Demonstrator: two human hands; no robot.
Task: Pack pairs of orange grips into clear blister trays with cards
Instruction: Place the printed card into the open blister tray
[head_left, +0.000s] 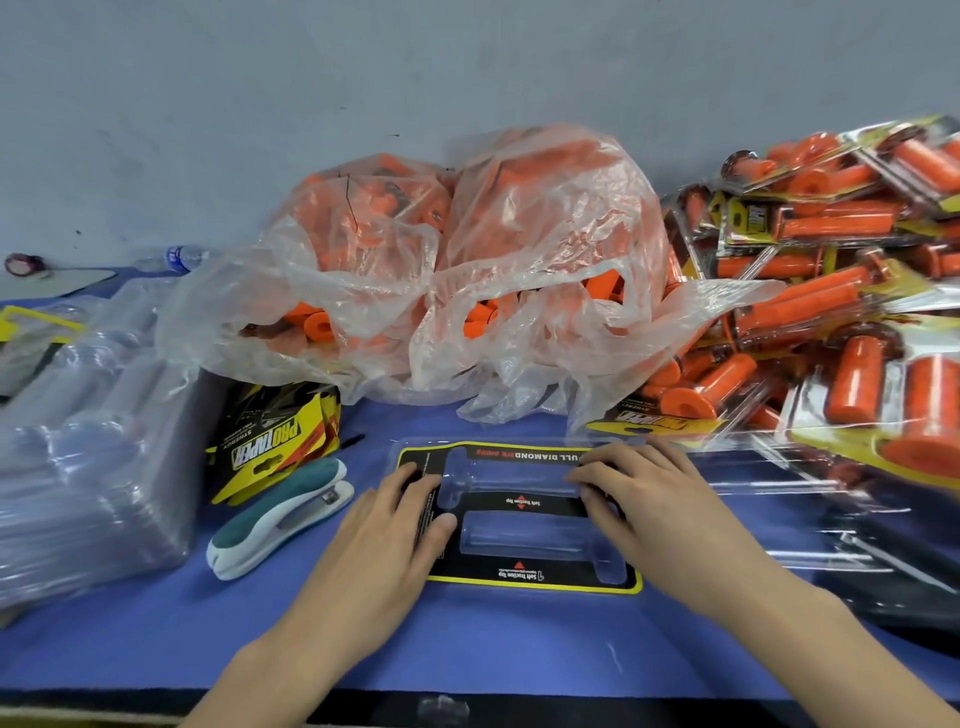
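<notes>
A clear blister tray (519, 538) with a black and yellow card (535, 579) under it lies flat on the blue table in front of me. Its two long pockets hold nothing. My left hand (395, 519) presses on the tray's left end with straight fingers. My right hand (639, 493) rests flat on the right end. Loose orange grips (317, 325) fill two thin plastic bags (467, 249) behind the tray.
A stack of clear trays (88, 447) sits at the left, with a pile of printed cards (275, 436) and a teal and white stapler (283, 514) beside it. Packed blister packs (841, 322) are heaped at the right. The table's front edge (467, 696) is near.
</notes>
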